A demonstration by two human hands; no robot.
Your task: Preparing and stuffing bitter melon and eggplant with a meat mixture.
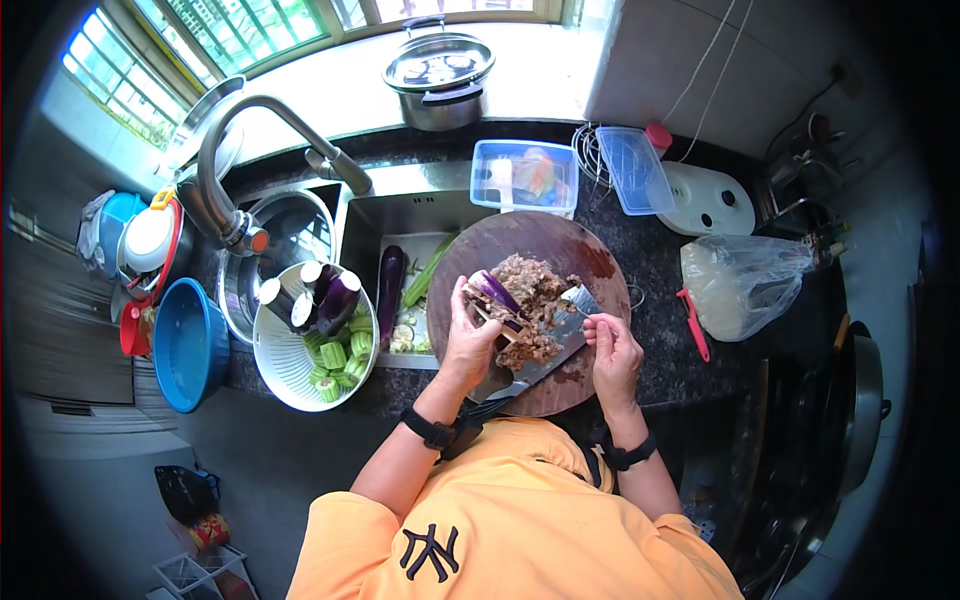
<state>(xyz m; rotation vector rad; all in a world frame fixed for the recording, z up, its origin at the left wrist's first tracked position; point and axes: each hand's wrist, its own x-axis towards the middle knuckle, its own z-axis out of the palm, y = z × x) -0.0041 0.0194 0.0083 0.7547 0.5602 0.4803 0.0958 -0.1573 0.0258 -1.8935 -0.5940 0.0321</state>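
Note:
My left hand grips a split eggplant piece with purple skin, and some minced filling shows in its cut. Between the fingers of my right hand is a small metal utensil, perhaps a spoon; its tip touches the mince. A heap of minced meat lies on the round wooden cutting board in front of me. Under part of the mince rests a cleaver, its handle towards me. The inner face of the eggplant piece is partly hidden by my fingers.
Left of the board stands a white colander with eggplant pieces and cut green gourd. A whole eggplant lies in the sink. Behind the board sits a plastic container; a red-handled peeler or knife lies right.

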